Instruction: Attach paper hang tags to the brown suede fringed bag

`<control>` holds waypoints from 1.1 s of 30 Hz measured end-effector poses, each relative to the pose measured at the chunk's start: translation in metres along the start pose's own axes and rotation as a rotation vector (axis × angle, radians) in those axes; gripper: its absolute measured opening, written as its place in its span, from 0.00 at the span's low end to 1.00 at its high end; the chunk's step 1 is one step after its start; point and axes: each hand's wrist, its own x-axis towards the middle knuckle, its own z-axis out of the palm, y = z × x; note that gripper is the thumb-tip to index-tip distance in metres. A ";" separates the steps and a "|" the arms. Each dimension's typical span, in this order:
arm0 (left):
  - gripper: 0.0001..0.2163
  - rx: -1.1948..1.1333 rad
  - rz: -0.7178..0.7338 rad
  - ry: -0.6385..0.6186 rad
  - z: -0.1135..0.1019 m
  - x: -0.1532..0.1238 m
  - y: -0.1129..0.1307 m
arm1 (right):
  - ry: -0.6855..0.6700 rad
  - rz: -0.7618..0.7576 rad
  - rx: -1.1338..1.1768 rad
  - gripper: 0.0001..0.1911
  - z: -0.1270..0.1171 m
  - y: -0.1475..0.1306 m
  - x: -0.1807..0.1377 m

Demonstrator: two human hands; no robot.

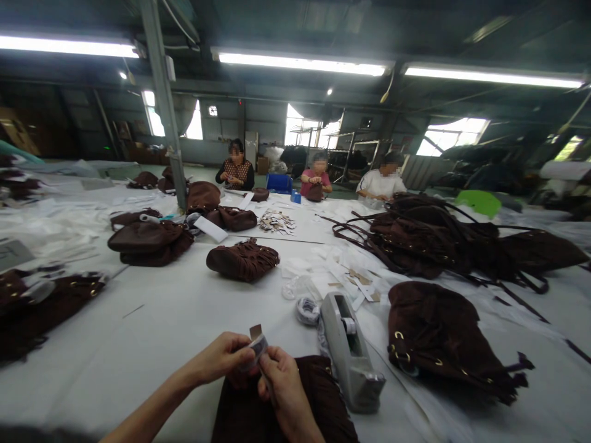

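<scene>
- Both hands meet at six o'clock, low in the view: the left hand (226, 357) and the right hand (281, 384) together pinch a small brown card tag wrapped in clear film (257, 342), fingertips pressed onto it from either side.
- Beneath them lies a dark brown suede bag (318, 400) on the white worktable (161, 320), its near end hidden by the wrists.
- At three o'clock from the hands stands a grey tape dispenser (351, 354), a roll seated in its cradle; it sits just beside the bag.
- At one o'clock from the hands, touching the dispenser's far end, a small coil of grey cord (307, 309) rests on the table.
- At three o'clock, further out, a second dark brown fringed bag with brass rings (438, 338) lies slumped.
- At twelve o'clock, a fringed brown pouch (242, 260) sits alone, with loose white and tan paper slips (341, 274) scattered to its right.
- At eleven o'clock, the far table edge holds a blue plastic bin (279, 183); its contents cannot be made out.
- Three people sit beyond it, each handling brown bags.
</scene>
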 end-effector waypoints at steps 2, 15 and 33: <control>0.20 -0.004 -0.005 -0.015 -0.001 0.000 -0.001 | 0.012 0.038 0.022 0.23 -0.003 -0.001 0.001; 0.18 -0.131 -0.042 -0.115 -0.011 0.002 0.000 | 0.104 -0.083 -0.170 0.21 -0.006 -0.008 0.005; 0.20 0.065 -0.091 -0.001 0.003 0.014 0.002 | 0.184 0.134 0.046 0.30 0.003 0.003 0.009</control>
